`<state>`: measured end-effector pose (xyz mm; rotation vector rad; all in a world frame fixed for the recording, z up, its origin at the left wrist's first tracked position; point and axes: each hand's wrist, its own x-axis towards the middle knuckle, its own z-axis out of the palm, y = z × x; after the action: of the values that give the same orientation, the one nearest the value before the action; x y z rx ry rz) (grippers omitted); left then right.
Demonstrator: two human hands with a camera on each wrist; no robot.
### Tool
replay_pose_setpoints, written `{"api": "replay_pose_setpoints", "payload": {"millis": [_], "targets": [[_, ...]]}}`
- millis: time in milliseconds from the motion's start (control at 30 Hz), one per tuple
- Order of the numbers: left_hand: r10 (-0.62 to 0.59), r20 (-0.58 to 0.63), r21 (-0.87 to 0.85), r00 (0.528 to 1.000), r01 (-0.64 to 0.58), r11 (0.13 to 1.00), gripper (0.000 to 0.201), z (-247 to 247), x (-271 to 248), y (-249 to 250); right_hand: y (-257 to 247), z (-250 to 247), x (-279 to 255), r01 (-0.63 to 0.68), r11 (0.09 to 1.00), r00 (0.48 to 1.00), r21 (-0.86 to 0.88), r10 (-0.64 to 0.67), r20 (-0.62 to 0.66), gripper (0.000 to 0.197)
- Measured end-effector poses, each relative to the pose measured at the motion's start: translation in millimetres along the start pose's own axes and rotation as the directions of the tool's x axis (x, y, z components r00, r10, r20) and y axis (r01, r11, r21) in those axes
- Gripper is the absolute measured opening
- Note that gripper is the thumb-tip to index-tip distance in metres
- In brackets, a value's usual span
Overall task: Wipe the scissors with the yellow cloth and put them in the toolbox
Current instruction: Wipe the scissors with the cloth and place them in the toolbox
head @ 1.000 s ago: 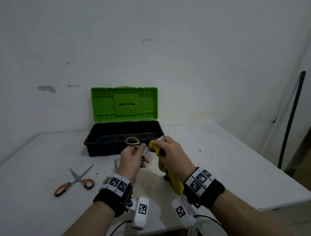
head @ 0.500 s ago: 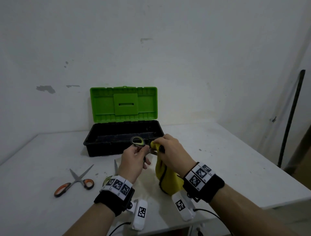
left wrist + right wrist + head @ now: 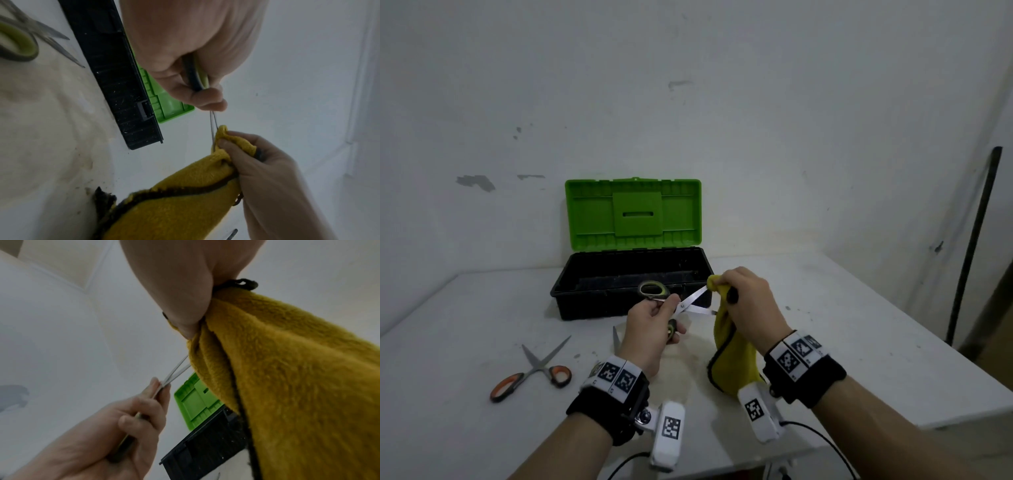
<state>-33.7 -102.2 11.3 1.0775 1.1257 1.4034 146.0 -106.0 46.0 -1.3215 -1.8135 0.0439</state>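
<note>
My left hand (image 3: 654,318) grips the green-handled scissors (image 3: 690,301) by their handles, blades spread apart and pointing right. My right hand (image 3: 736,294) pinches the yellow cloth (image 3: 732,359) around the tip of the upper blade; the rest of the cloth hangs down to the table. The left wrist view shows the thin blades (image 3: 212,128) running from my left hand (image 3: 197,73) into the cloth (image 3: 185,203). In the right wrist view the blades (image 3: 176,369) enter the cloth (image 3: 287,369). The toolbox (image 3: 630,281), black with an open green lid, stands just behind both hands.
Orange-handled scissors (image 3: 530,373) lie open on the white table (image 3: 859,325) at the left. Another pair with a green handle (image 3: 18,42) lies on the table by my left wrist. A dark pole (image 3: 972,246) leans on the wall at the right.
My right hand slid the cloth outward along the blade toward its tip, and more of the bare spread blades now shows. The left hand kept its hold on the handles.
</note>
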Motion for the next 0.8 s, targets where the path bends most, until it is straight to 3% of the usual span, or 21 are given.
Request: {"api": "replay_pose_setpoints", "payload": {"millis": [67, 233, 367, 467, 633, 700, 800], "targets": [[-0.020, -0.006, -0.023, 1.000, 0.020, 1.000, 0.022, 0.7, -0.8, 0.2, -3.0, -2.9, -0.6, 0.000, 1.000, 0.999, 0.002, 0.000, -0.039, 0.028], [-0.062, 0.011, -0.062, 0.998, 0.062, 0.996, 0.023, 6.6, -3.3, -1.3, -24.2, 0.0, -19.6, 0.145, 0.989, 0.982, 0.013, -0.146, 0.118, 0.030], [-0.053, -0.006, -0.060, 0.999, 0.053, 0.997, 0.023, 4.1, -3.8, -3.7, -2.5, -5.1, -1.7, -0.032, 0.999, 0.999, -0.004, 0.032, -0.014, 0.030], [-0.031, -0.026, -0.031, 0.999, 0.030, 0.999, 0.022, 2.8, -4.2, -2.8, -4.1, -11.3, -1.0, -0.048, 0.998, 0.996, -0.029, 0.045, -0.077, 0.030], [0.103, 0.040, 0.097, 0.994, -0.106, 0.990, 0.022, 7.1, -10.3, 3.3, -41.1, -4.0, -22.7, 0.145, 0.985, 0.973, -0.093, -0.125, 0.197, 0.041], [0.143, 0.060, 0.177, 0.988, -0.152, 0.972, 0.023, 5.8, -11.7, 4.4, -33.1, -3.2, -16.3, 0.088, 0.988, 0.978, -0.128, -0.062, 0.197, 0.038], [0.149, 0.064, 0.218, 0.987, -0.159, 0.963, 0.023, -1.1, -9.1, 2.1, -11.6, -11.3, 0.1, -0.100, 0.986, 0.989, -0.135, 0.113, 0.092, 0.035]]}}
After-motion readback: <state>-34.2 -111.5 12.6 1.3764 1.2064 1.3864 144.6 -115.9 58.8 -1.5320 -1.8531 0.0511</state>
